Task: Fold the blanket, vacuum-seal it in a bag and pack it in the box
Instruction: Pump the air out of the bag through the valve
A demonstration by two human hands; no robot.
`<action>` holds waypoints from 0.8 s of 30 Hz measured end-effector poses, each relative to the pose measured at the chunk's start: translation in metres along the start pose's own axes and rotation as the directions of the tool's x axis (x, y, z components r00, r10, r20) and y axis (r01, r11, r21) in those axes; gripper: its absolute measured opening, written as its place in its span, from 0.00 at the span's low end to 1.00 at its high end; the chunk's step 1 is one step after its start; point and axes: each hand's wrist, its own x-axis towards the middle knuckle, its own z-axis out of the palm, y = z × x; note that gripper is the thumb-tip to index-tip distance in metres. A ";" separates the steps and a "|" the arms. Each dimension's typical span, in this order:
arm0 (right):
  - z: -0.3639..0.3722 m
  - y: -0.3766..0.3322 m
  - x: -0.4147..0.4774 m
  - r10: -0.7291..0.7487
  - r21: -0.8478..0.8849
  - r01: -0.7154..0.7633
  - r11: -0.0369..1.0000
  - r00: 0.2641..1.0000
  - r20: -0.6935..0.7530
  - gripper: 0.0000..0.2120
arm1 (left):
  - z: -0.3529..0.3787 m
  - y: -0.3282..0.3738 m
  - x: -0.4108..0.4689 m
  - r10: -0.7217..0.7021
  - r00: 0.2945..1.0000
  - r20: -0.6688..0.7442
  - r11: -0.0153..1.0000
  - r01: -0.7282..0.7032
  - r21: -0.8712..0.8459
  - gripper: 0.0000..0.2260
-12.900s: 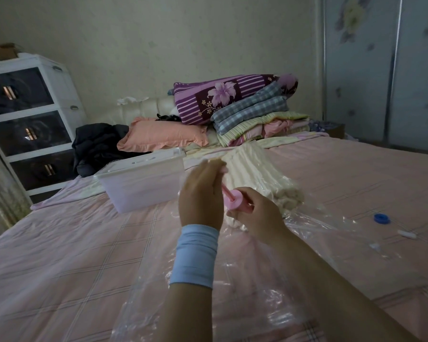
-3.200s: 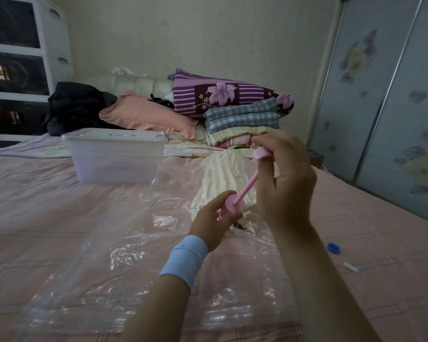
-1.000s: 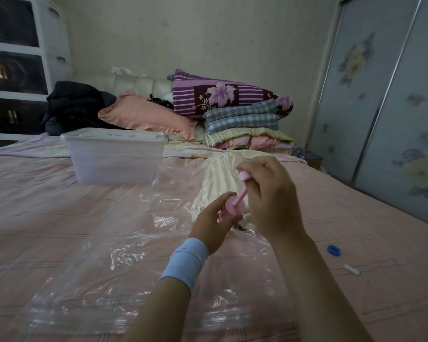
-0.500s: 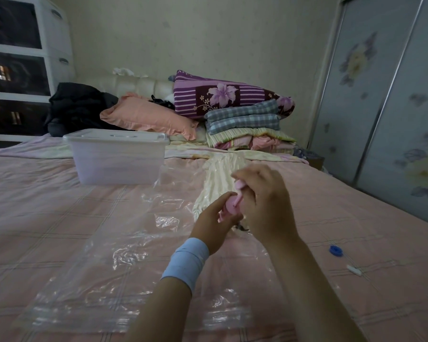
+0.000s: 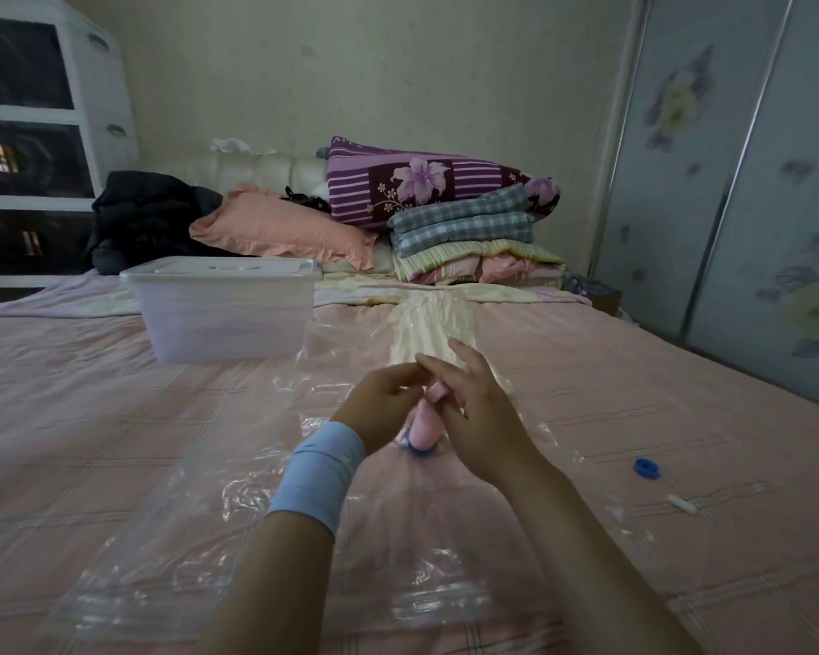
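White drawer unit (image 5: pixel 43 134) at the far left is cut off by the frame edge, its dark fronts too dim to read. Black clothing (image 5: pixel 143 219) is heaped at the far left corner of the bed (image 5: pixel 67 418). A clear plastic box (image 5: pixel 223 314) stands toward the far edge with its lid on; its cloudy walls hide whatever may be inside. A transparent vacuum bag (image 5: pixel 256 536) lies flat from the near edge toward the middle, its outline hard to trace. The cream blanket (image 5: pixel 431 328) is bunched in the bag's far end.

The left hand (image 5: pixel 379 408), above a pale blue wristband (image 5: pixel 318 470), cups the left side of the pink pump (image 5: pixel 424 425). The pump stands on the bag's blue valve (image 5: pixel 417 450). The thumb is hidden, so I cannot tell whether that grip closes. The right hand (image 5: pixel 474 404) pinches the pump's top between bent fingers, forefinger straight. A blue cap (image 5: pixel 647 468) and a small white piece (image 5: pixel 682 503) lie toward the right edge.
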 end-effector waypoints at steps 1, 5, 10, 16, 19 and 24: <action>0.000 -0.002 0.000 0.007 0.028 -0.008 1.000 1.000 0.028 0.30 | -0.004 0.005 0.000 -0.015 0.999 -0.045 0.999 0.013 -0.045 0.13; 0.009 -0.004 0.003 0.109 0.217 -0.119 0.969 0.992 0.057 0.50 | -0.015 0.023 -0.002 0.063 0.985 -0.162 0.997 -0.068 -0.030 0.11; 0.028 0.002 0.014 0.118 0.384 -0.119 0.916 0.993 0.025 0.37 | -0.006 0.028 -0.003 0.073 0.992 -0.103 0.932 -0.031 0.361 0.15; 0.050 0.003 0.029 0.025 0.242 -0.021 0.970 1.000 -0.014 0.18 | -0.024 0.020 -0.002 0.161 0.947 -0.278 0.853 0.008 0.521 0.07; 0.057 0.002 0.036 -0.012 0.189 0.017 0.982 0.999 -0.030 0.21 | -0.036 0.032 -0.004 0.275 0.908 -0.316 0.741 0.009 0.671 0.07; 0.061 0.008 0.043 0.032 0.162 -0.023 0.987 0.998 -0.053 0.25 | -0.065 0.052 -0.005 0.704 0.585 -0.403 0.570 -0.127 0.812 0.08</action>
